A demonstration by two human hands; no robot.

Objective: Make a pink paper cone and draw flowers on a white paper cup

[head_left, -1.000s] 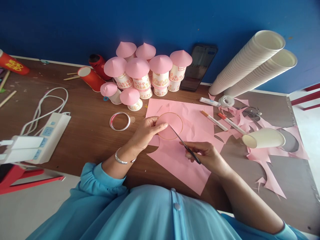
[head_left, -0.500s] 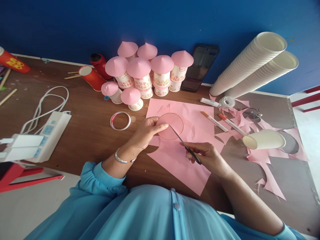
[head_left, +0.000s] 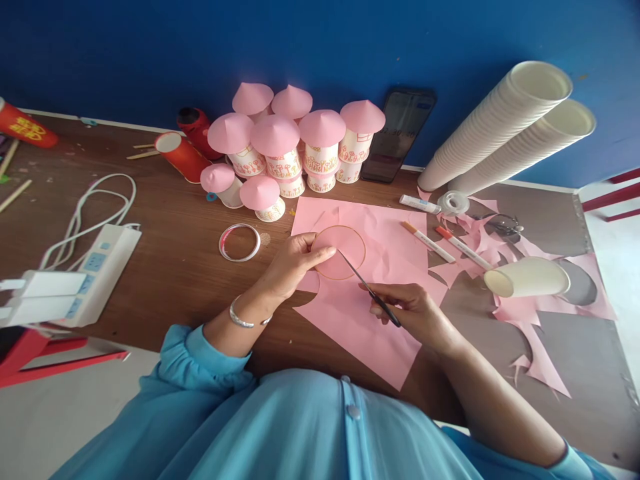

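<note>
A pink paper disc point(head_left: 345, 243) with an orange-brown outline is pinched at its left edge between the thumb and fingers of my left hand point(head_left: 295, 263). My right hand point(head_left: 407, 307) is closed on the handles of dark scissors point(head_left: 377, 300). Their blades point up and left, with the tip at the middle of the disc, close to my left thumb. Beneath the disc lies a large pink sheet point(head_left: 370, 333), and part of another pink round piece shows just below my left fingers.
Paper cups with pink cone roofs point(head_left: 276, 137) stand behind, beside a phone point(head_left: 400, 133). Stacked white cups point(head_left: 495, 127) lean at the back right. Markers point(head_left: 427, 241), pink scraps point(head_left: 545, 373) and a loose cup point(head_left: 530, 277) lie right. A tape ring point(head_left: 239, 242) and power strip point(head_left: 107, 267) are left.
The whole view has shifted very slightly. Both hands, the disc and the scissors keep the same places relative to one another.
</note>
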